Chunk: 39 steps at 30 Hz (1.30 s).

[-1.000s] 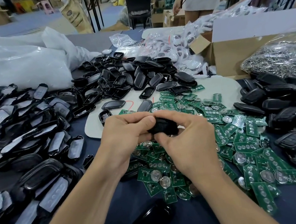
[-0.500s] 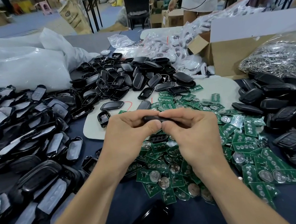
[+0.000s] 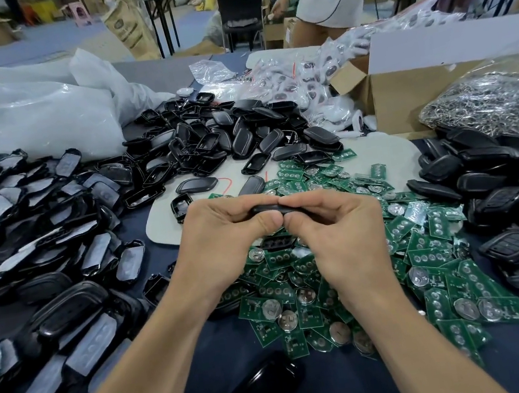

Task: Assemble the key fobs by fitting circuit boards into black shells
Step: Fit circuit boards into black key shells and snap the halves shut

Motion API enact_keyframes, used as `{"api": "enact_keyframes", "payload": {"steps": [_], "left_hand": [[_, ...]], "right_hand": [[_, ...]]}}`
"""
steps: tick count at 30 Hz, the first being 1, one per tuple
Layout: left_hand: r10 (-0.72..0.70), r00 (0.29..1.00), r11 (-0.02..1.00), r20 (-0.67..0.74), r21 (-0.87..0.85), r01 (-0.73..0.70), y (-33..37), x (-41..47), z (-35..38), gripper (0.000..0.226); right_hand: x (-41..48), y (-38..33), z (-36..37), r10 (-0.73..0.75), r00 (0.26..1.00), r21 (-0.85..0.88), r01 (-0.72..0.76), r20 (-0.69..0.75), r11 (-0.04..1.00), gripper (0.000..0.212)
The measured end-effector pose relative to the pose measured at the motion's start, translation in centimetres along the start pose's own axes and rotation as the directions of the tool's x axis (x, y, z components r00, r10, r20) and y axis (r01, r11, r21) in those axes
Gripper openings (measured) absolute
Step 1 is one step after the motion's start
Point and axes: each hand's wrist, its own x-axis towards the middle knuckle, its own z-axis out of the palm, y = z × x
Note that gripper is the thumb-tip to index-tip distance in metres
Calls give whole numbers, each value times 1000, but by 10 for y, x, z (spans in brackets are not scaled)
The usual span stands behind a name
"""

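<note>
Both hands are up over the table (image 3: 347, 385), pinching one black shell (image 3: 267, 209) between them. The left hand (image 3: 225, 245) has its fingers curled over the top and its thumb pressed up from underneath. The right hand (image 3: 341, 238) grips the other end the same way, thumb tip right next to the left thumb. The shell is edge-on to the camera, so only a thin dark strip shows between the fingertips. Can't tell if there's a board inside it.

Straight below the fingers is the heap of green circuit boards (image 3: 428, 255), lots of them with round coin batteries. An open shell half (image 3: 277, 242) lies on top of that heap just under the thumbs. The boards spread out to the right of the right hand and back toward the wrists.

Just past the fingertips there's a white mat (image 3: 168, 223) with a few loose shells on it, and beyond that a messy pile of empty shells (image 3: 226, 140). Left of the left hand is a big spread of shell pieces with pale film on them (image 3: 40, 246). Off to the right of the right hand is another pile of black fobs (image 3: 499, 167), with a bag of metal rings (image 3: 480, 106) and a cardboard box (image 3: 405, 97) behind it. One glossy black shell (image 3: 263, 387) lies alone between the forearms.
</note>
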Motion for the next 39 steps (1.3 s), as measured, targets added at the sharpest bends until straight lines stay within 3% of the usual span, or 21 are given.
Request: {"api": "enact_keyframes", "payload": {"steps": [3, 9, 15, 23, 33, 39], "left_hand": [[-14, 1000, 1000, -14, -24, 14, 0, -1, 1, 27], [-51, 999, 997, 12, 54, 51, -3, 0, -2, 24], [-107, 982, 994, -157, -26, 104, -2, 3, -1, 25], [-113, 985, 993, -129, -44, 109, -3, 0, 6, 13], [-177, 962, 982, -210, -99, 159, -3, -1, 7, 14], [-213, 962, 975, -169, -98, 199, -2, 0, 11, 22]], "right_hand": [[0, -2, 1, 29, 999, 60, -28, -14, 998, 32], [4, -4, 2, 295, 955, 387, -263, -26, 884, 33], [2, -2, 0, 232, 971, 154, -238, 60, 959, 26], [2, 0, 0, 275, 934, 257, -330, 230, 908, 22], [1, 3, 1, 252, 928, 226, -317, 275, 921, 19], [2, 3, 0, 277, 928, 244, -337, 249, 909, 18]]}}
